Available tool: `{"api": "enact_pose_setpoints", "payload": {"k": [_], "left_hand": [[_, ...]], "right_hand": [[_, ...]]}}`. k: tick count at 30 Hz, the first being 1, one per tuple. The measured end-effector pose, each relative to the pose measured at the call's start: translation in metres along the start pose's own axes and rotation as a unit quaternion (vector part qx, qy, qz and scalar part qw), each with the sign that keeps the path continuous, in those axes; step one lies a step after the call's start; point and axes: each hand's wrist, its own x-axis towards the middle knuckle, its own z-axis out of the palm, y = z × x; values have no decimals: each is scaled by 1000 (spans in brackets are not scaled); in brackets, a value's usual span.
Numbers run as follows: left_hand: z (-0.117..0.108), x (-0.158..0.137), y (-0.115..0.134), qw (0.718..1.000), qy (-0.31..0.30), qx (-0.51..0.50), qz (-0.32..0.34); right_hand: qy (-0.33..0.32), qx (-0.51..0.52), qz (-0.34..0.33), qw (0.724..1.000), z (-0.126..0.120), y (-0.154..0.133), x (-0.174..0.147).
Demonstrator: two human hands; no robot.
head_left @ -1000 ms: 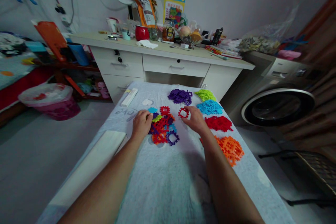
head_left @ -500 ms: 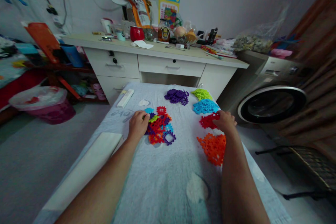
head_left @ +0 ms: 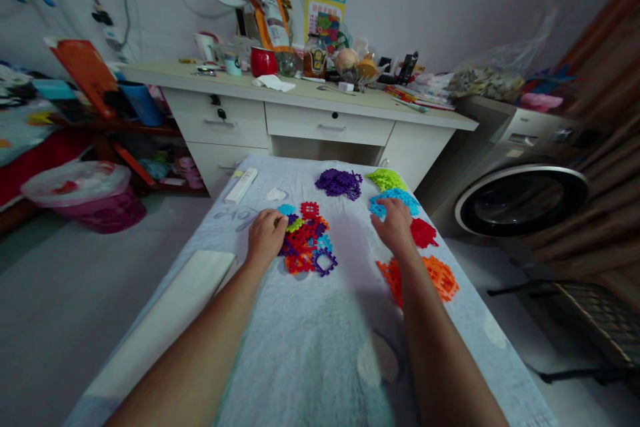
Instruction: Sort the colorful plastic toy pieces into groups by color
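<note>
the work in hand seems to be with the small plastic lattice pieces, and the step looks like a return of the right hand point(head_left: 395, 225) from the piles toward the mixed heap point(head_left: 302, 238); that is a judgement from where things lie. the heap sits on the cloth-covered table point(head_left: 300, 347), with red, purple, orange, blue and lime pieces jumbled together, a red square piece point(head_left: 310, 209) at its far edge and a purple frame piece point(head_left: 317, 261) at its near right side. the left hand point(head_left: 266, 237) rests against the heap's left edge, fingers curled and thumb close to the forefinger; whether it pinches a piece i cannot tell. the right hand is partly open, thumb and fingers apart, palm down, with no piece visible in it, in front of the blue pile point(head_left: 400, 194) and just left of the red pile point(head_left: 424, 232). the lime pile point(head_left: 387, 179) lies beyond the blue one, the purple pile point(head_left: 339, 183) to its left, and the orange pile point(head_left: 442, 278) lies nearer, partly hidden by the right forearm. a next pick would call for the right thumb and fingertips to close on one loose piece, the frame piece seeming easiest, without dragging its toothed neighbours along.
</note>
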Motion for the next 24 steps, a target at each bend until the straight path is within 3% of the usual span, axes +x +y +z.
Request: {"api": "enact_pose_setpoints", "payload": {"k": [3, 6, 14, 24], "left_hand": [[-1, 0, 1, 1000, -1, -1, -5], [-3, 0, 4, 1000, 2, -9, -3], [-3, -1, 5, 1000, 15, -14, 15], [-3, -2, 4, 999, -16, 2, 42]], "right_hand": [[-89, 90, -124, 984, 27, -36, -14], [-135, 125, -171, 968, 52, -59, -29], [-156, 135, -209, 956, 83, -68, -32], [-168, 132, -223, 951, 79, -74, -34]]}}
